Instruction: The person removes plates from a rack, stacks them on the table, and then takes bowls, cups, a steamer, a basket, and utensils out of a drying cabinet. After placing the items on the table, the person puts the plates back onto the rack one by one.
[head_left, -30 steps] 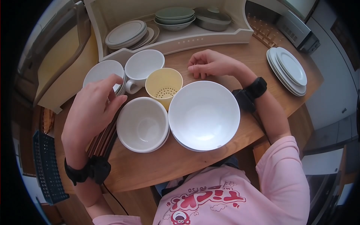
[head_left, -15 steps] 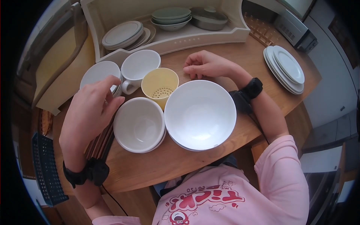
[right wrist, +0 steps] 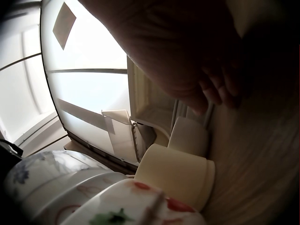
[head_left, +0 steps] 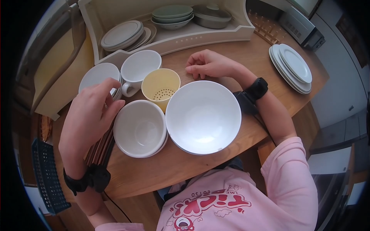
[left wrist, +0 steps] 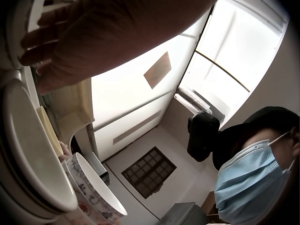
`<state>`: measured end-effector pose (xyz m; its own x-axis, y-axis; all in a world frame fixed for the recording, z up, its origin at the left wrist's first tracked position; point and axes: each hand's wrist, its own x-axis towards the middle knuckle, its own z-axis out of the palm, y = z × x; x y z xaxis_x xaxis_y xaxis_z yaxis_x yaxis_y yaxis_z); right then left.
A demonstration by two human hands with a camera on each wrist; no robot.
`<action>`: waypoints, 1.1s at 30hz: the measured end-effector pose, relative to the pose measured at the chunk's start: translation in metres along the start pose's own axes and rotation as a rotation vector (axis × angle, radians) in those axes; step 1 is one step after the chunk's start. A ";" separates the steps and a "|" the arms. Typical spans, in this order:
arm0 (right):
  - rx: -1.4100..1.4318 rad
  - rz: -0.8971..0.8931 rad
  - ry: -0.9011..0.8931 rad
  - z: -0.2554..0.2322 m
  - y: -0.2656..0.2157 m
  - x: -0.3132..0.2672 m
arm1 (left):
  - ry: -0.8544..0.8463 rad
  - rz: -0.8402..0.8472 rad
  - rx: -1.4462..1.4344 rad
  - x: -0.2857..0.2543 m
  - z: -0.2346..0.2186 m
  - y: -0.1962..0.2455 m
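Observation:
My left hand [head_left: 86,111] hangs above a bundle of brown chopsticks [head_left: 101,148], its fingers loosely bent and holding nothing. Its fingertips overlap a stack of white bowls [head_left: 98,73] at the left. Behind the yellow cup, my right hand [head_left: 208,64] rests on the table, fingers loosely curled around nothing. Between the arms stand a large white bowl [head_left: 203,117] atop another, a stacked smaller cream bowl [head_left: 139,129], a yellow cup [head_left: 161,84] with holes in its bottom, and a white mug [head_left: 141,66]. Flowers decorate the outside of the large bowls [left wrist: 91,190] in the left wrist view.
A cream rack [head_left: 173,41] at the back holds plates [head_left: 121,34], green bowls [head_left: 172,11] and a lidded pan [head_left: 211,17]. Several white plates [head_left: 295,63] are stacked at the right, near a wooden peg rack [head_left: 264,29]. A dark basket [head_left: 49,177] hangs left of the table.
The head view has shifted slightly, so the dishes appear a little further left. Both hands keep their places beside the dishes.

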<state>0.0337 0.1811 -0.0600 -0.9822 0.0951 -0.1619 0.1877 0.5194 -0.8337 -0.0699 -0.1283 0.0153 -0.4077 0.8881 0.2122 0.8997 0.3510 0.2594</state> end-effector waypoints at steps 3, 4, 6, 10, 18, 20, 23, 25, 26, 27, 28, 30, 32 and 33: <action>0.004 0.000 0.002 0.000 0.002 0.001 | -0.001 -0.001 0.006 0.000 0.000 0.000; 0.007 0.000 0.006 0.000 0.002 0.001 | -0.004 -0.006 0.009 0.000 -0.001 0.001; -0.002 0.003 0.029 0.000 0.001 0.000 | -0.010 -0.014 0.001 0.000 -0.001 0.002; -0.054 -0.021 0.123 -0.003 0.012 0.002 | -0.011 -0.029 -0.014 0.000 -0.002 0.003; -0.032 0.030 0.186 -0.013 0.019 -0.006 | -0.007 0.007 -0.007 0.000 0.001 0.000; -0.023 0.015 0.186 -0.014 0.022 -0.005 | -0.009 0.010 -0.007 0.000 0.000 0.000; -0.047 0.001 0.164 -0.012 0.023 -0.003 | -0.015 0.011 -0.011 0.000 -0.001 -0.001; -0.044 -0.034 0.158 -0.010 0.020 -0.004 | -0.012 0.010 -0.018 0.000 0.000 -0.002; -0.043 -0.035 0.150 -0.009 0.017 -0.007 | -0.013 0.002 -0.018 -0.001 0.001 -0.002; -0.055 -0.007 0.145 -0.007 0.010 -0.011 | -0.011 0.003 -0.016 -0.001 0.001 -0.002; -0.066 0.021 0.139 -0.007 0.006 -0.012 | -0.010 0.002 -0.013 -0.001 0.001 -0.003; -0.058 0.007 0.128 -0.006 0.011 -0.010 | -0.008 0.011 0.004 -0.001 0.002 -0.006; -0.044 -0.009 0.113 -0.005 0.013 -0.009 | -0.010 0.016 0.026 -0.002 0.003 -0.009; -0.061 0.006 0.117 -0.005 0.008 -0.011 | 0.007 0.037 0.037 -0.003 0.004 -0.010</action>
<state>0.0456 0.1885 -0.0620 -0.9757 0.1945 -0.1011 0.1962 0.5687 -0.7988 -0.0769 -0.1330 0.0085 -0.3754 0.8984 0.2279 0.9191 0.3291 0.2168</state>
